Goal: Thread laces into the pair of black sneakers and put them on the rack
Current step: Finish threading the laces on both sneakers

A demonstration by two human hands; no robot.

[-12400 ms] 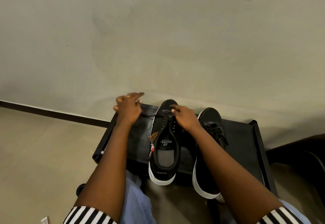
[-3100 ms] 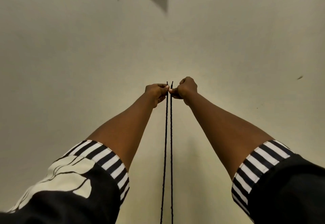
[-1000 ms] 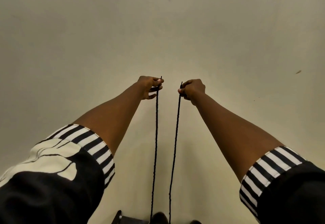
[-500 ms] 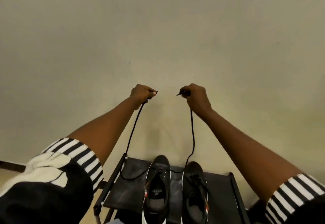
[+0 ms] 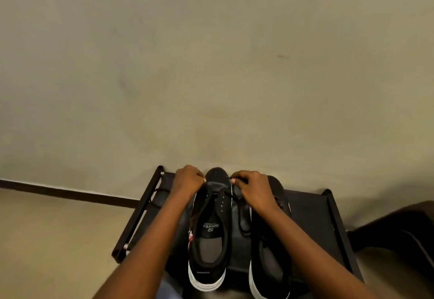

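Note:
Two black sneakers with white soles stand side by side on the black rack [image 5: 310,211], toes toward the wall. The left sneaker [image 5: 211,233] has a grey insole and a red tag on its side. The right sneaker [image 5: 270,258] is partly under my right forearm. My left hand [image 5: 187,182] and my right hand [image 5: 251,184] sit on either side of the left sneaker's toe, each pinching an end of the black lace [image 5: 240,218]. The lace crosses the lowest eyelets and loops slack between the shoes and over the rack's left side.
The rack stands against a plain beige wall [image 5: 211,63] with a dark skirting strip [image 5: 70,193]. Beige floor lies to the left. A dark object [image 5: 404,230] sits on the floor just right of the rack.
My hands have dropped from head height down to the left sneaker's toe, still holding the lace ends. The lace has gone slack, and the view has tilted down onto the rack.

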